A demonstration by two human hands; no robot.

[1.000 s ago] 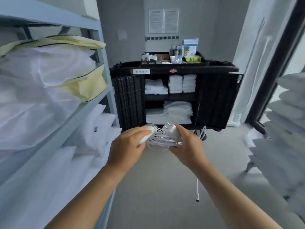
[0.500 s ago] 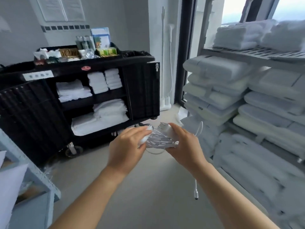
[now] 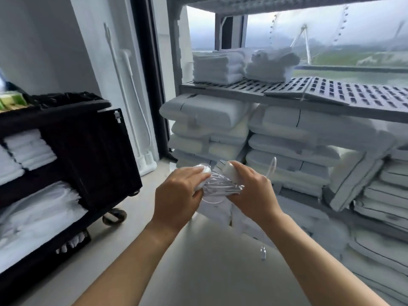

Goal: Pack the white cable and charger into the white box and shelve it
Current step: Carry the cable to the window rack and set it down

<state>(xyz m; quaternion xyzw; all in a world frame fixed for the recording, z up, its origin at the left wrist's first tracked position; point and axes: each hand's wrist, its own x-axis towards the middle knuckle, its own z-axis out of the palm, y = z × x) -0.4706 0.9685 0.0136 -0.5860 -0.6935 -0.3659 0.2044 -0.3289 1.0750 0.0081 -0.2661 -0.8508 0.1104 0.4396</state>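
A bundle of coiled white cable (image 3: 220, 186) hangs between both hands at chest height. My left hand (image 3: 178, 195) grips one end of the bundle together with a rounded white piece (image 3: 204, 170). My right hand (image 3: 251, 188) grips the other end and holds the white charger (image 3: 227, 168) under the thumb. One loose cable end with its plug (image 3: 262, 252) dangles below my right forearm. A loop of cable (image 3: 272, 166) sticks up behind the right hand. No white box is in view.
A grey slatted shelf rack (image 3: 331, 93) on the right holds folded white towels (image 3: 218, 67) above and stacked pillows (image 3: 287, 138) below. A black housekeeping cart (image 3: 88, 151) with white linen stands at the left. Pale floor (image 3: 198, 261) runs between them.
The view has swung right, from the left shelf and cart to the window-side rack. Both hands have kept their hold on the cable bundle and charger.
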